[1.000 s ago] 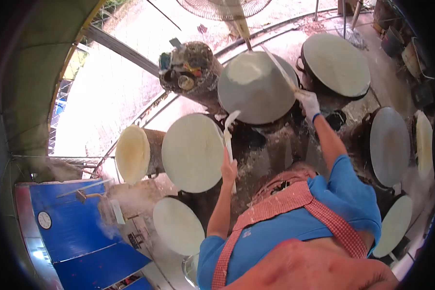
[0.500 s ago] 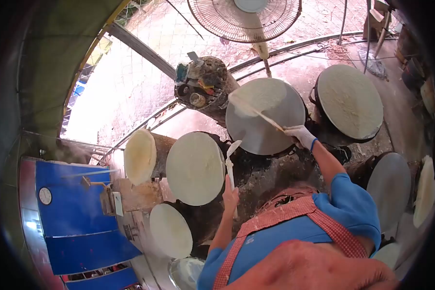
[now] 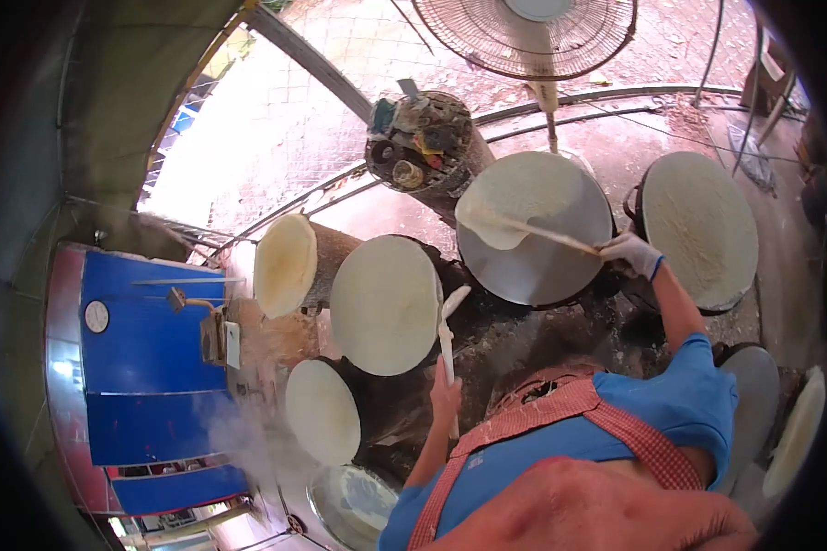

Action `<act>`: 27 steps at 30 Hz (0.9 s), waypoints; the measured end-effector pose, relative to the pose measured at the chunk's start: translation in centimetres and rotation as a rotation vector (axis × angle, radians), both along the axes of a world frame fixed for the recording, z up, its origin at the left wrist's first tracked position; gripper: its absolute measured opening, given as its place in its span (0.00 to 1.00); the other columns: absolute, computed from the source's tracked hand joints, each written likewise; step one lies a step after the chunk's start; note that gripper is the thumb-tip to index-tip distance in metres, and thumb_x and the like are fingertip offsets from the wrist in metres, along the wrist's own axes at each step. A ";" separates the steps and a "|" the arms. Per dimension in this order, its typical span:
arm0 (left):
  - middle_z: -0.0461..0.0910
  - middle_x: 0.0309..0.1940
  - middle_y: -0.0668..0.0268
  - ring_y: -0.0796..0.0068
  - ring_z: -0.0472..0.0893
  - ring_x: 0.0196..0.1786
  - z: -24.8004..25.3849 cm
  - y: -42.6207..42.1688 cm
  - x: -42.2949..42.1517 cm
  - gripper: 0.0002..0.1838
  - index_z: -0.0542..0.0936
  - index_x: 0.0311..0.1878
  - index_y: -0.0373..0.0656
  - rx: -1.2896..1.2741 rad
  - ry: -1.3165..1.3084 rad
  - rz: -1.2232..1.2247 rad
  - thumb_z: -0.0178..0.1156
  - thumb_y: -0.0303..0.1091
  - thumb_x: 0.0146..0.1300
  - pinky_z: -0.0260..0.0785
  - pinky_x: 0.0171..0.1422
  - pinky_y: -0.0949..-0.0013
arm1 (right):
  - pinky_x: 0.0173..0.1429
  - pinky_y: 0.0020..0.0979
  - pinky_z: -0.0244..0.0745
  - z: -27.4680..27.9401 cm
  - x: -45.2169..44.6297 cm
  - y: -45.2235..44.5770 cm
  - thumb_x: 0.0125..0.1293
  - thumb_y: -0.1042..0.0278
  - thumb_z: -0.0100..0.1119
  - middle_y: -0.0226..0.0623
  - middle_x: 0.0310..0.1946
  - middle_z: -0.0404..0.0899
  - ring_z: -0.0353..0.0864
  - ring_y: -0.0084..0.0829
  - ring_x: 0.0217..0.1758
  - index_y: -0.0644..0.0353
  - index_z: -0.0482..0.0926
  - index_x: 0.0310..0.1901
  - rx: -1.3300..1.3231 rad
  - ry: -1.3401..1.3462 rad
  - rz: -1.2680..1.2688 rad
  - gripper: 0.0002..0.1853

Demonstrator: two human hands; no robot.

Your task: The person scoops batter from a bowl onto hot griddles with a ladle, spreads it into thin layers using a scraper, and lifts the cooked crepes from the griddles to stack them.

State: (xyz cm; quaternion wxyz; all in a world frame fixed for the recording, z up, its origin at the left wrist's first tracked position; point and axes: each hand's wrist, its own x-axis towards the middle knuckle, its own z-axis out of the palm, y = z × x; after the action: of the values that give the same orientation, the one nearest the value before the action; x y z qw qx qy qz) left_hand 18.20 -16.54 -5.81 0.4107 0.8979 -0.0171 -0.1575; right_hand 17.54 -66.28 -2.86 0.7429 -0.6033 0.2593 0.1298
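Observation:
My gloved right hand point(image 3: 632, 254) is closed round a long wooden spreader stick point(image 3: 560, 238). The stick's far end rests in pale batter point(image 3: 522, 186) on a round griddle point(image 3: 535, 283). Batter covers the upper and left part of that griddle, and grey metal shows below and at the right. My bare left hand point(image 3: 446, 395) grips a batter-coated paddle point(image 3: 447, 344) upright, its pale head above the fingers. Left of it lies another griddle covered by a thin pale sheet of batter point(image 3: 384, 306). The paddle's head stands beside that griddle's right edge, apart from the batter being spread.
More round griddles surround me: a coated one point(image 3: 700, 230) at right, another point(image 3: 322, 413) at lower left, and a grey one point(image 3: 750, 395) at lower right. A drum point(image 3: 436, 138) carries small jars and scraps. A fan point(image 3: 533, 32) stands beyond. Steam rises at left.
Batter on the middle griddle has spread downward and to the left as the stick swept through it. My view has shifted. Both hands keep hold of their tools.

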 end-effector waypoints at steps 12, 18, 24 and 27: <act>0.66 0.18 0.70 0.82 0.60 0.11 2.2 0.6 -7.7 0.39 0.50 0.68 0.51 -0.385 0.390 0.436 0.50 0.19 0.52 0.51 0.12 0.77 | 0.28 0.31 0.67 -1.1 0.3 -3.2 0.54 0.61 0.59 0.28 0.18 0.70 0.72 0.27 0.30 0.62 0.81 0.37 -0.109 0.081 0.318 0.13; 0.64 0.17 0.72 0.84 0.61 0.14 2.8 1.5 -9.4 0.38 0.50 0.67 0.49 -0.351 0.341 0.384 0.50 0.18 0.52 0.53 0.16 0.79 | 0.13 0.26 0.57 1.1 8.6 -1.7 0.52 0.65 0.60 0.30 0.14 0.72 0.66 0.20 0.12 0.63 0.81 0.38 -0.125 0.007 0.181 0.13; 0.66 0.20 0.70 0.83 0.64 0.18 2.8 1.8 -10.7 0.38 0.50 0.67 0.46 -0.374 0.365 0.430 0.51 0.20 0.53 0.56 0.19 0.77 | 0.13 0.24 0.57 -2.8 2.6 -2.8 0.51 0.67 0.60 0.28 0.15 0.72 0.65 0.17 0.12 0.63 0.81 0.37 -0.087 0.015 0.366 0.12; 0.66 0.20 0.70 0.82 0.65 0.18 3.0 1.8 -11.1 0.38 0.50 0.67 0.45 -0.314 0.311 0.389 0.52 0.21 0.53 0.57 0.19 0.77 | 0.14 0.23 0.58 -0.7 5.8 -3.0 0.50 0.68 0.60 0.26 0.17 0.73 0.66 0.17 0.14 0.65 0.80 0.37 -0.105 -0.095 0.290 0.13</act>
State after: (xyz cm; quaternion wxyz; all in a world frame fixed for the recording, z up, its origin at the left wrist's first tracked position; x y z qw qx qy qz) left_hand 7.07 -14.77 -2.82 0.5646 0.7751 0.1943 -0.2068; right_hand 23.34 -69.30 -3.56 0.6951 -0.6780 0.1403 0.1933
